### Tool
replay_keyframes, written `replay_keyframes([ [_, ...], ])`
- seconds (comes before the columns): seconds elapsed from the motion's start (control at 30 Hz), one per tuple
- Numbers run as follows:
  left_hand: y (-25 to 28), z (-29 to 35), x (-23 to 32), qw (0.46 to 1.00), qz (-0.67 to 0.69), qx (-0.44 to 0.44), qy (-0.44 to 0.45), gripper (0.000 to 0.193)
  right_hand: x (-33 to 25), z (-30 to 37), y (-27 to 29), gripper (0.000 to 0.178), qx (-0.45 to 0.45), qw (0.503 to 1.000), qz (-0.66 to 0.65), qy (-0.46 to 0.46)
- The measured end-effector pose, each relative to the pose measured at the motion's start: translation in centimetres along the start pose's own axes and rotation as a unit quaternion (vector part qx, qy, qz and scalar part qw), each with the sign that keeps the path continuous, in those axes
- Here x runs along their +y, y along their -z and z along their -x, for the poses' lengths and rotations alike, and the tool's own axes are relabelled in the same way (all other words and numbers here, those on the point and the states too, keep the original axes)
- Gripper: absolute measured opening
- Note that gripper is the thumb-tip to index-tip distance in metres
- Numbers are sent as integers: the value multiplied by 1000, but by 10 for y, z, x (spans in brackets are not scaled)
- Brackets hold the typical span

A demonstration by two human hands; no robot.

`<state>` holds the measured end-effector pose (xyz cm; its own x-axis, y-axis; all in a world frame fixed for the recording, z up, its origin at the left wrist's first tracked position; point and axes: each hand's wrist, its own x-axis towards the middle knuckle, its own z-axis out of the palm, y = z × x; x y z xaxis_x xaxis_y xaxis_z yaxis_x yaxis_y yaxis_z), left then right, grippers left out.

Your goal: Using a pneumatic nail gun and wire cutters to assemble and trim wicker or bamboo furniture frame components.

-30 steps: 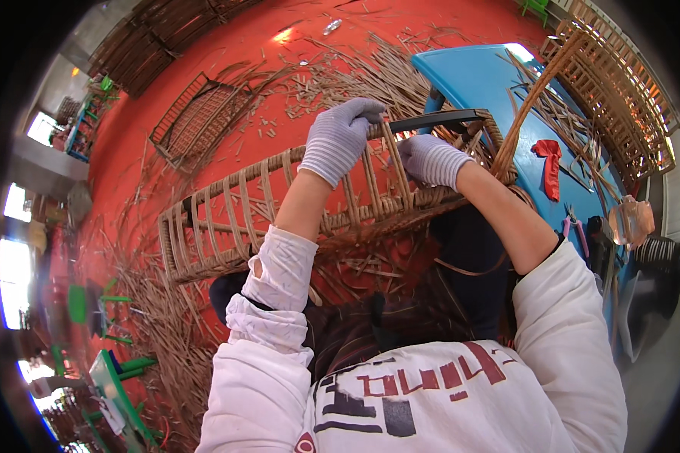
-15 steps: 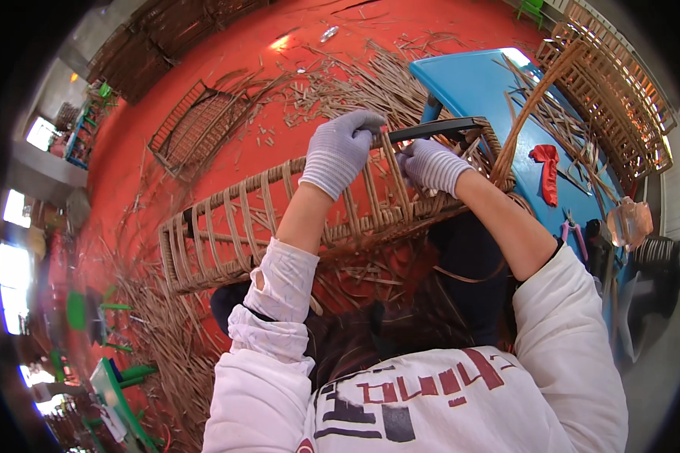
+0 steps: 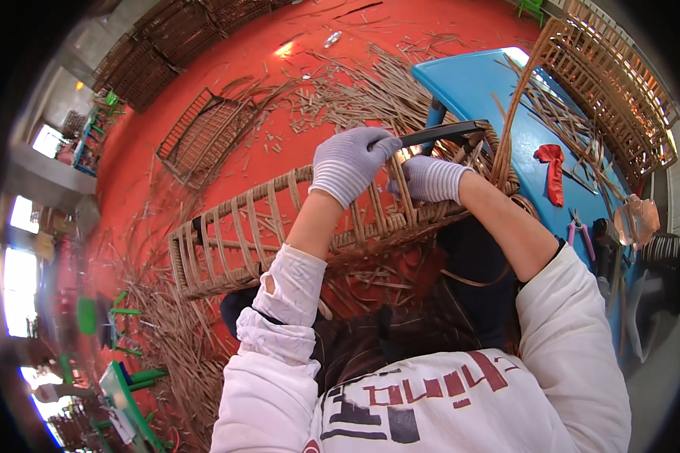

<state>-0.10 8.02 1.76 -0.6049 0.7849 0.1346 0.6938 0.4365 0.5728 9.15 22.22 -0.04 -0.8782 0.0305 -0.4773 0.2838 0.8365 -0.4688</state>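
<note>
Across my lap lies a long woven basket frame (image 3: 261,215), with brown strands wound round its bars. My left hand (image 3: 353,162), in a striped light-grey glove, closes over the top rail at the end of the woven part. To its right, the rail shows as a bare black bar (image 3: 446,134). My right hand (image 3: 431,180), gloved alike, reaches inside the frame just below that bar; its fingers are bent round a brown strand, partly hidden by the uprights. A bundle of long loose strands (image 3: 515,106) rises from the frame's right end.
A blue table (image 3: 461,75) stands at the right, with loose strands, a red cloth strip (image 3: 553,175) and pink-handled pliers (image 3: 579,234) on it. Cut strands (image 3: 378,90) litter the red floor. Another woven frame (image 3: 208,136) lies beyond; stacked baskets (image 3: 604,90) stand far right.
The view has shifted slightly. My left hand has tilted toward the bare bar and my right hand sits a little lower inside the frame. The loose strand bundle leans more upright.
</note>
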Motion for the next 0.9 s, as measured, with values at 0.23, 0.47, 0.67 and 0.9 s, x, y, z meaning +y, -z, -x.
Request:
replay_keyframes([
  [0.23,7,5,-11,999,-28,1,30,32,51,-39,-34,20,161,941,46,294],
  [0.47,-5,-13,0,998,-55,-15,29,29,19,48,-1,25,265,897,-326,140],
  [0.67,3,-7,-11,996,-61,-27,58,33,44,26,11,50,117,772,-571,252],
  [0.9,4,-12,-4,996,-69,-23,57,37,58,30,27,73,37,811,-469,349],
])
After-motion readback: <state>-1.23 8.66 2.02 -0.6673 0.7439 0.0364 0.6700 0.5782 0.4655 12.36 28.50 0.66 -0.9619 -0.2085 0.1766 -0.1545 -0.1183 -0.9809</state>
